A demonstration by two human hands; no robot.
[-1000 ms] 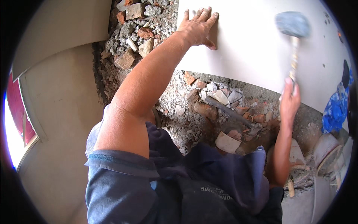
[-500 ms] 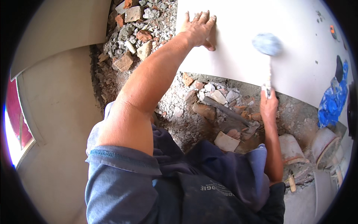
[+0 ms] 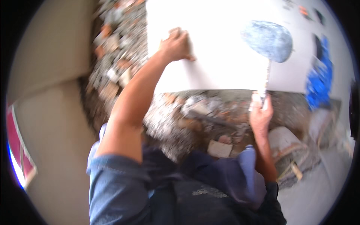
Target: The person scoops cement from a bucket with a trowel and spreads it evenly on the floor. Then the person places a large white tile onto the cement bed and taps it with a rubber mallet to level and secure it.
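Note:
A mallet with a rounded blue-grey head is held up over a large white slab, apart from its surface as far as I can tell. My right hand is closed around its pale, stained handle, beyond the slab's near edge. Near the slab's left edge, my left hand rests on the white surface, thumb out to the side and fingers bent and somewhat blurred. It holds nothing.
Rubble and broken brick lie left of the slab and along its near edge. A dark bar lies among the pieces. Crumpled blue plastic is at right, above curved pale pieces. Beige panels fill the left side.
The mallet's head looks larger and closer to me, so it has been raised. My left hand stays near the slab's left edge, its fingers more bent. The whole view has shifted.

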